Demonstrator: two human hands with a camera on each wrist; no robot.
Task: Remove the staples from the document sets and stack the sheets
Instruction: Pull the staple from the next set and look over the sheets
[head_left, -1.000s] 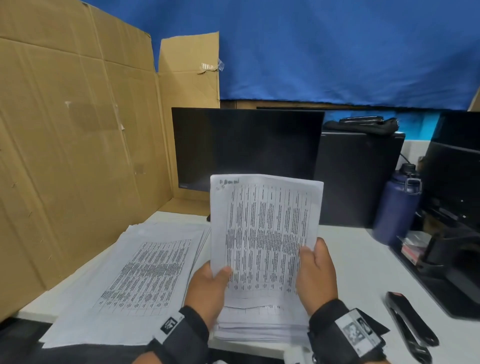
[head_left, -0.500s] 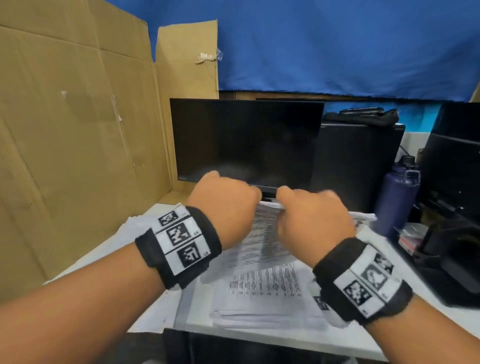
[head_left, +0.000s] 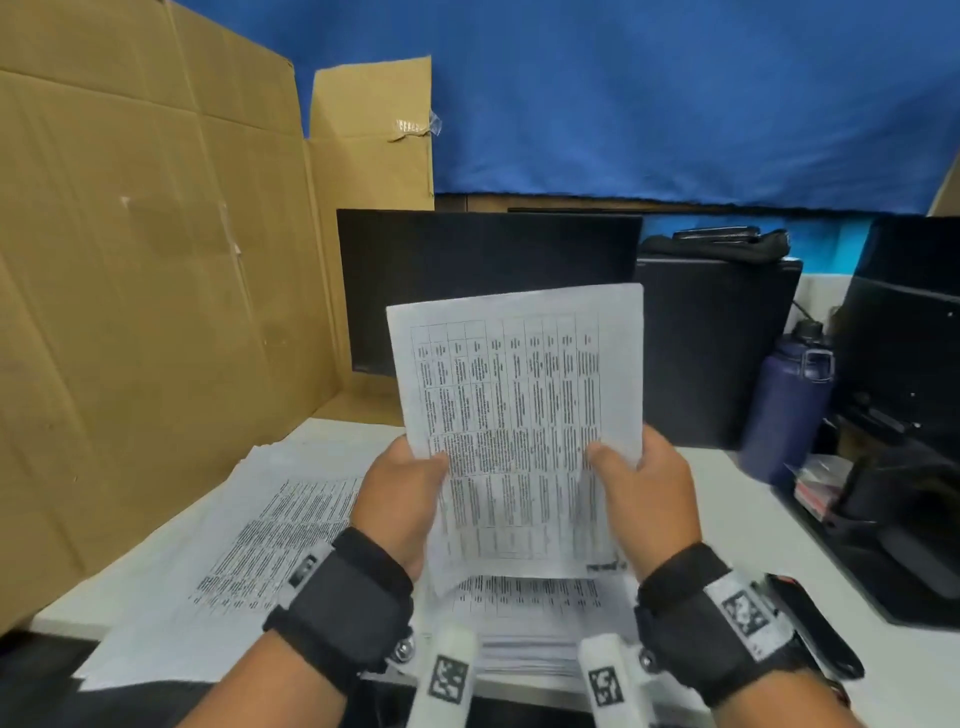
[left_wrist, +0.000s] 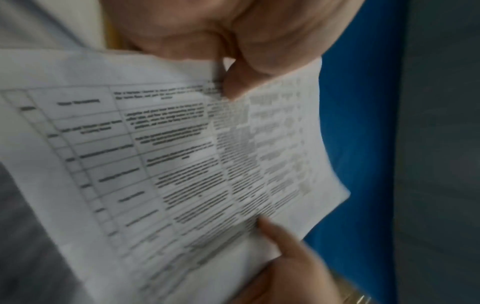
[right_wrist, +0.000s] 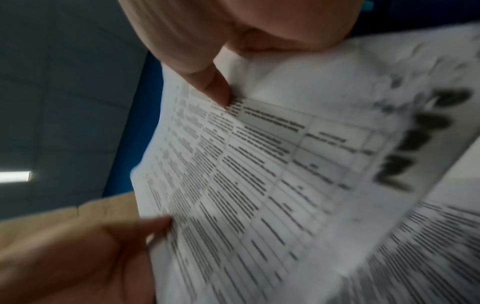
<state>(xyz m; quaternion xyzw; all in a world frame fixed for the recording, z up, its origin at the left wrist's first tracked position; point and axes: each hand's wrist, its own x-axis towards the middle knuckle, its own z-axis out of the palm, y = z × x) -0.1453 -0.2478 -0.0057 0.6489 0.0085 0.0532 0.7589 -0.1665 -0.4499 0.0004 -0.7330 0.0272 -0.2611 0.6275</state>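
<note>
I hold a printed document set (head_left: 514, 415) upright above the desk, its table text upside down, handwriting at the bottom right corner. My left hand (head_left: 410, 488) grips its left edge, thumb on the front. My right hand (head_left: 639, 483) grips the right edge the same way. In the left wrist view the document set (left_wrist: 182, 164) is pinched by my thumb, and in the right wrist view the document set (right_wrist: 259, 174) shows both thumbs on it. Below it lies a pile of sets (head_left: 535, 634). A spread stack of sheets (head_left: 249, 551) lies to the left. No staple is visible.
A black and red staple remover (head_left: 815, 623) lies on the white desk (head_left: 727, 525) at the right. A dark monitor (head_left: 483, 280) stands behind, a blue bottle (head_left: 784, 410) and black trays (head_left: 893, 525) at the right, a cardboard wall (head_left: 145, 312) on the left.
Half a second ago both hands were turned knuckles-up, flipping the set over the pile. Now it stands upright again, rotated so its handwritten corner is at the bottom.
</note>
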